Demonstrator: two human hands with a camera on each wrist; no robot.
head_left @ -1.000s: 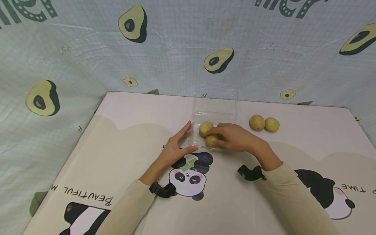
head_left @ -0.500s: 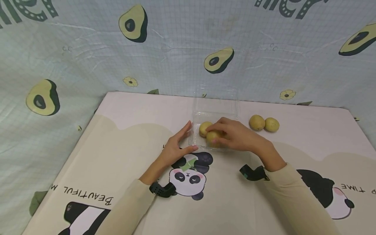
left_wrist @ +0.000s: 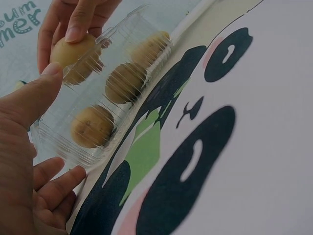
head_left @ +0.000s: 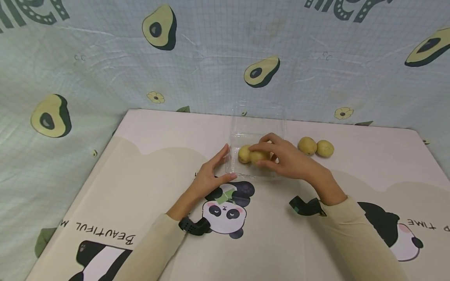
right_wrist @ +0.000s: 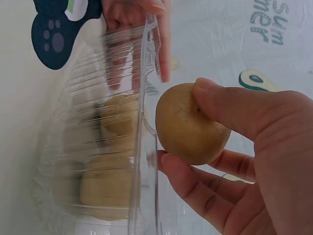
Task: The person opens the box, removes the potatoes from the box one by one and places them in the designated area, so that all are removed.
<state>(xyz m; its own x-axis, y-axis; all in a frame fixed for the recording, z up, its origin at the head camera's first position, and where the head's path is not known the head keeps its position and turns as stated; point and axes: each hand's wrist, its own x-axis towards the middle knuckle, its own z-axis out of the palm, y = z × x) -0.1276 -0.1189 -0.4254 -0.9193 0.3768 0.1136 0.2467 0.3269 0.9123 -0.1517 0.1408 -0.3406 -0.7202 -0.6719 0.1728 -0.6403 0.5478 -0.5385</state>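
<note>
In the head view my right hand (head_left: pixel 290 158) pinches a potato (head_left: pixel 259 157) between thumb and fingers above a clear plastic clamshell box (head_left: pixel 242 170). The right wrist view shows this potato (right_wrist: pixel 190 125) just above the box's rim (right_wrist: pixel 146 127). Another potato (head_left: pixel 243 154) sits inside at the left; through the ribbed wall in the left wrist view, a potato (left_wrist: pixel 93 126) and a second potato (left_wrist: pixel 126 82) show. My left hand (head_left: pixel 207 179) touches the box's left front corner, its thumb and fingers spread apart.
The box's transparent lid (head_left: pixel 258 121) stands folded back toward the hanging avocado-print cloth (head_left: pixel 211 70). To the right of the box two potatoes (head_left: pixel 307 146) lie side by side on the panda-print table cover (head_left: pixel 274 242).
My right hand has lifted the potato from near the box's front and moved it slightly back and right. The left hand has stayed at the corner.
</note>
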